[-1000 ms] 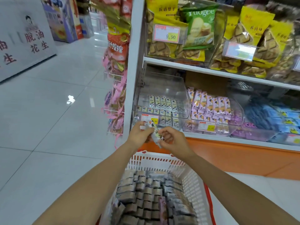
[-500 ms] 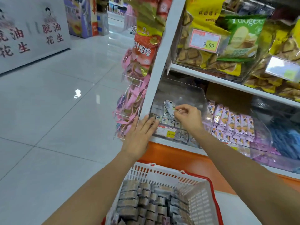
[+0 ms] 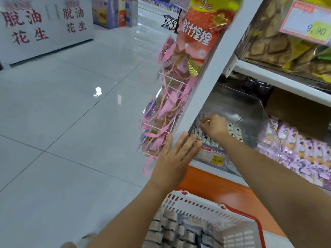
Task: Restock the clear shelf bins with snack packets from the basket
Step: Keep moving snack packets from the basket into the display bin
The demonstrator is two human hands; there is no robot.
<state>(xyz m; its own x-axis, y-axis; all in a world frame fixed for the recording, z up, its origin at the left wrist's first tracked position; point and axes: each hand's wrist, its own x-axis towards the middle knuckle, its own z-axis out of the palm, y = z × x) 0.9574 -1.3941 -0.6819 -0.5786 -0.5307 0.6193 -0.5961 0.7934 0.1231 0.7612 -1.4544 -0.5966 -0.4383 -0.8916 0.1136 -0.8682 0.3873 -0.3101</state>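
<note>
A clear shelf bin on the lower shelf holds rows of small white snack packets. My right hand reaches into the bin's left side and pinches a small packet at the fingertips, over the rows. Straight fingers of my left hand press flat against the bin's front left corner, beside the yellow price tag. Below, the white basket with a red rim holds several rows of grey snack packets.
A white shelf upright runs diagonally beside the bin. Pink packets hang on a wire rack to its left. A neighbouring bin holds purple packets. Yellow biscuit bags fill the upper shelf. Glossy tiled floor spreads left.
One second ago both hands held a packet together above the basket. Since then my right hand carried it into the bin and further left; my left hand moved to the bin's front.
</note>
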